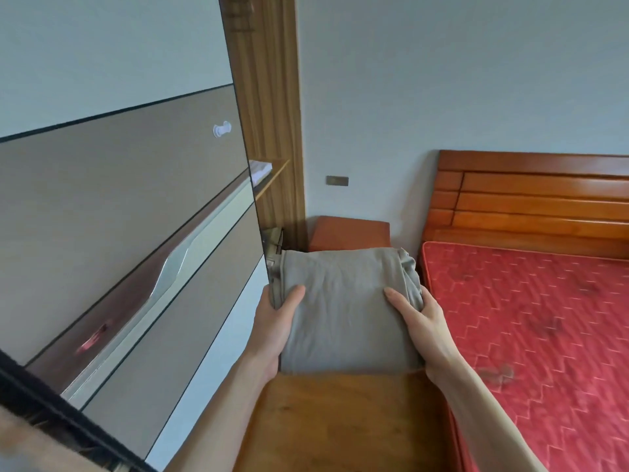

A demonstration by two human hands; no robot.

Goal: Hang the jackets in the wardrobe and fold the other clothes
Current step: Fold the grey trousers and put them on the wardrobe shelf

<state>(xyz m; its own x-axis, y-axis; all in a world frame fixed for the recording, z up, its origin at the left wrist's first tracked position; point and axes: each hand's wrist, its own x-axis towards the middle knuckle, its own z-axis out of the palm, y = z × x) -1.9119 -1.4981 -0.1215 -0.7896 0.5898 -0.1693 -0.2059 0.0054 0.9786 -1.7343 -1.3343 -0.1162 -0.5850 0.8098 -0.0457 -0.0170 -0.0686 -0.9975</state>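
Observation:
A folded grey-beige garment [343, 308] is held in front of me above a wooden floor, between the wardrobe and the bed. My left hand [277, 321] grips its left edge, thumb on top and fingers underneath. My right hand [420, 321] grips its right edge the same way. The wardrobe's sliding door [129, 216] fills the left side of the view. Behind the door's right edge a wooden shelf [272, 175] inside the wardrobe holds a folded white item [260, 170].
A bed with a red patterned mattress [531, 321] and a wooden headboard [534, 195] stands on the right. A wooden nightstand [350, 231] sits in the corner beyond the garment. A dark fabric edge [51, 410] crosses the lower left corner.

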